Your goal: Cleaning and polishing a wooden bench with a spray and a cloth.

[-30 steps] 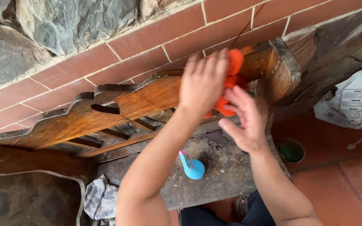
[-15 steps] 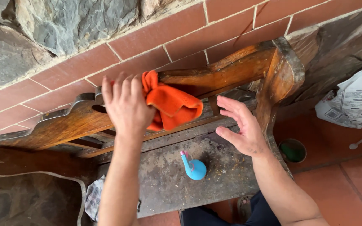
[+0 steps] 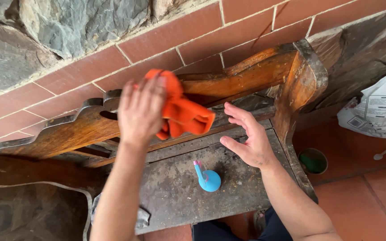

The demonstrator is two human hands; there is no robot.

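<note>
Your left hand is closed around an orange cloth, fingers curled over its upper edge; motion blur hides the exact finger positions. The cloth hangs bunched against the front of the wooden bench back, near the middle of its carved top rail, and touches the wood there.

Your right hand is open, fingers spread and slightly bent, palm turned toward the cloth. It holds nothing. It sits just beside the cloth's lower right corner without touching it, above the bench seat.

On the seat, near your right wrist, a small blue bottle with a pink-tipped nozzle leans to the left. The seat surface is grey, stained and speckled with debris.

To the right of the bench, on the red tiled floor, a crumpled white paper bag with dark printed panels lies against the stone wall. A white plastic spoon lies just below it. A round green container stands close to the bench's side panel.

A crumpled grey rag lies at the seat's front edge, partly hidden by your left forearm.
</note>
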